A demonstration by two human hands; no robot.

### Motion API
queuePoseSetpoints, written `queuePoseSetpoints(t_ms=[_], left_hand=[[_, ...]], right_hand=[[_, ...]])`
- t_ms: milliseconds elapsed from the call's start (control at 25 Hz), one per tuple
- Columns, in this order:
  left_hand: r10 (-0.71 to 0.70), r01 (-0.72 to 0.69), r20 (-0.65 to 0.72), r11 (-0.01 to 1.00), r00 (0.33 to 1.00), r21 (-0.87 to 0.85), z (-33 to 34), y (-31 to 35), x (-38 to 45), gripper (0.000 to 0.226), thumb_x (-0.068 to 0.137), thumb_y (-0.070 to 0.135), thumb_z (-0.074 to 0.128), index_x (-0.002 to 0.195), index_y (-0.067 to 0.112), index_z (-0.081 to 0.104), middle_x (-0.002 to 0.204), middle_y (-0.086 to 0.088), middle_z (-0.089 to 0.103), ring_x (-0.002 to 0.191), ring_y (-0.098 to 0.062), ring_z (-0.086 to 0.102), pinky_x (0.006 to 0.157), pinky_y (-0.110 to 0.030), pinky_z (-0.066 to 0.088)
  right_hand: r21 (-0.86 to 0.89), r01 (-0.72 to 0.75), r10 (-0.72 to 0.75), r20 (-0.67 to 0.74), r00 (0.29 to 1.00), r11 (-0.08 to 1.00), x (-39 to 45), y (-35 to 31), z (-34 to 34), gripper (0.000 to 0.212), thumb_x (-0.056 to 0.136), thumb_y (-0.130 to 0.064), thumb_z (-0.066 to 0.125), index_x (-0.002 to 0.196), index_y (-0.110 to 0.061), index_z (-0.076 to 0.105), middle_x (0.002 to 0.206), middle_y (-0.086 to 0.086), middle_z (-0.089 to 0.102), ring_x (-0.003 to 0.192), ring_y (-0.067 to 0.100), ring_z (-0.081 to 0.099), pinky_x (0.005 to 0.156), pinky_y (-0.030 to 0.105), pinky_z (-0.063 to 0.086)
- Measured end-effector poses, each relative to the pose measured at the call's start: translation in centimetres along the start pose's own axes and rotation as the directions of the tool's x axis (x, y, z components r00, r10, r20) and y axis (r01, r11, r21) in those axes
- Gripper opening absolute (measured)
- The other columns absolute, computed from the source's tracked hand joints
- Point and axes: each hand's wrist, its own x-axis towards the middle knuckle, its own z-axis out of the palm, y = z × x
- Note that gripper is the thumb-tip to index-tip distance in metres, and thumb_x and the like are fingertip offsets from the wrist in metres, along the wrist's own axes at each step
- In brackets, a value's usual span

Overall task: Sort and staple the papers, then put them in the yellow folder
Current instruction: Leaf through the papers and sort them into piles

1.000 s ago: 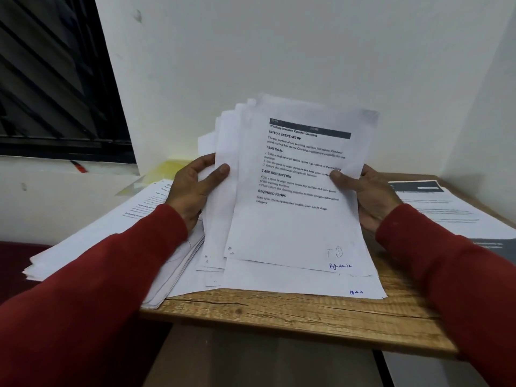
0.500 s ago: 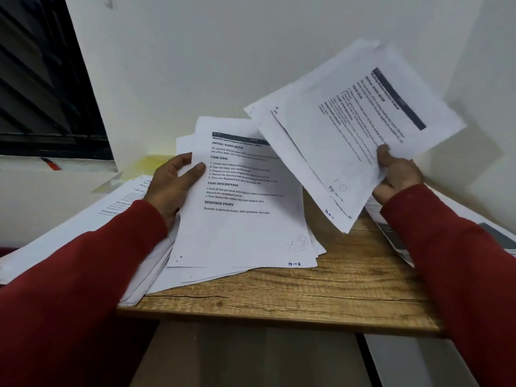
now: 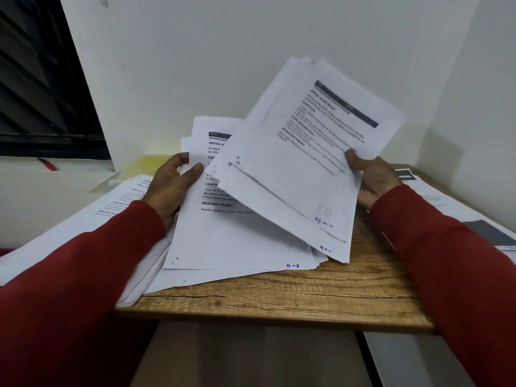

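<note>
- The sorting step is judged to be in hand: nothing looks stapled and nothing is filed yet.
- A few sheets [image 3: 301, 163] are pinched at their right edge by the right hand [image 3: 371, 178], thumb on top; they are held tilted in the air, overlapping the stack below.
- That larger stack [image 3: 223, 236] is gripped by the left hand [image 3: 173, 181], thumb on the front page and fingers [image 3: 178, 163] curled behind its left edge; its lower edge appears to rest on the wooden surface [image 3: 279, 303].
- More papers lie in a pile at the left [image 3: 83, 222] and another at the right [image 3: 446, 202].
- The yellow folder [image 3: 145, 166] is seen at the back, near the wall, partly covered by the left pile.
- The next move is judged to call for a spot for the lifted sheets: their handwritten page numbers must be matched to the right pile before they are set down squared.
- No stapler can be made out.
- The lifted sheets are blurred, so their print is hardly readable; the lower page's text is half hidden by them.
- How many sheets are held cannot be told.
- The right pile is cut off by the frame edge.
</note>
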Motion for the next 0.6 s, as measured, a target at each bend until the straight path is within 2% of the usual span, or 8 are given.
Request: queuePoseSetpoints(t_ms=[40, 160, 240, 320, 400, 520, 600], left_hand=[[0.011, -0.011, 0.006, 1.0, 1.0, 0.002, 0.0, 0.0, 0.0, 0.016, 0.095, 0.01, 0.063, 0.108, 0.02, 0.062, 0.097, -0.005, 0.076, 0.075, -0.018, 0.072, 0.067, -0.032, 0.059], [0.064, -0.066, 0.033, 0.997, 0.997, 0.04, -0.2, 0.1, 0.0, 0.02, 0.089, 0.014, 0.073, 0.106, 0.024, 0.066, 0.106, -0.011, 0.074, 0.085, -0.025, 0.069, 0.08, -0.04, 0.057], [0.095, -0.096, 0.022, 0.99, 0.995, 0.104, -0.4, 0.2, 0.1, 0.023, 0.083, 0.013, 0.078, 0.096, 0.03, 0.071, 0.103, -0.009, 0.073, 0.087, -0.026, 0.067, 0.084, -0.043, 0.056], [0.118, -0.119, 0.012, 0.984, 0.993, 0.132, -0.2, 0.2, 0.0, 0.022, 0.084, 0.008, 0.075, 0.09, 0.029, 0.073, 0.098, -0.005, 0.074, 0.083, -0.023, 0.068, 0.083, -0.04, 0.057], [0.059, -0.059, 0.005, 0.996, 0.998, 0.073, 0.3, 0.5, -0.3, 0.012, 0.092, 0.013, 0.068, 0.094, 0.021, 0.076, 0.095, -0.004, 0.076, 0.079, -0.018, 0.071, 0.078, -0.034, 0.058], [-0.146, 0.152, 0.059, 0.98, 0.988, -0.126, 0.5, 1.1, -0.5, 0.024, 0.095, 0.023, 0.054, 0.101, 0.009, 0.072, 0.097, -0.008, 0.074, 0.08, -0.02, 0.07, 0.077, -0.031, 0.056], [-0.135, 0.144, 0.079, 0.983, 0.988, -0.116, 0.4, 1.1, -0.4, 0.023, 0.092, 0.02, 0.058, 0.106, 0.006, 0.07, 0.103, -0.011, 0.072, 0.084, -0.021, 0.069, 0.08, -0.032, 0.056]], right_hand=[[-0.025, -0.036, 0.037, 0.028, 0.999, 0.999, -0.2, 0.4, 0.3, 0.033, 0.097, -0.002, 0.054, 0.13, -0.006, 0.058, 0.126, 0.015, 0.067, 0.114, 0.03, 0.066, 0.088, 0.045, 0.058], [-0.129, -0.075, 0.096, 0.161, 0.982, 0.989, -0.7, 1.9, 1.3, 0.046, 0.095, -0.004, 0.059, 0.14, -0.004, 0.049, 0.132, 0.016, 0.063, 0.12, 0.032, 0.062, 0.093, 0.047, 0.056], [-0.208, -0.08, 0.128, 0.227, 0.966, 0.975, -1.2, 3.0, 2.2, 0.042, 0.096, -0.003, 0.056, 0.138, -0.005, 0.052, 0.131, 0.015, 0.064, 0.116, 0.03, 0.065, 0.091, 0.043, 0.057], [-0.233, -0.059, 0.121, 0.26, 0.958, 0.971, -1.7, 3.5, 2.9, 0.038, 0.095, 0.002, 0.055, 0.133, -0.005, 0.056, 0.128, 0.015, 0.066, 0.109, 0.028, 0.068, 0.088, 0.041, 0.058], [-0.211, -0.024, 0.078, 0.251, 0.965, 0.977, -1.8, 3.4, 3.0, 0.041, 0.091, 0.003, 0.058, 0.132, -0.003, 0.056, 0.127, 0.017, 0.066, 0.109, 0.031, 0.068, 0.089, 0.043, 0.058], [-0.196, 0.002, 0.041, 0.214, 0.976, 0.981, -1.1, 3.1, 2.5, 0.046, 0.091, 0.002, 0.06, 0.137, 0.0, 0.052, 0.132, 0.021, 0.062, 0.119, 0.038, 0.062, 0.095, 0.049, 0.054], [-0.192, -0.015, 0.055, 0.207, 0.977, 0.981, -1.1, 3.2, 2.4, 0.047, 0.092, 0.003, 0.059, 0.139, 0.0, 0.05, 0.133, 0.02, 0.061, 0.121, 0.038, 0.06, 0.094, 0.049, 0.055]])
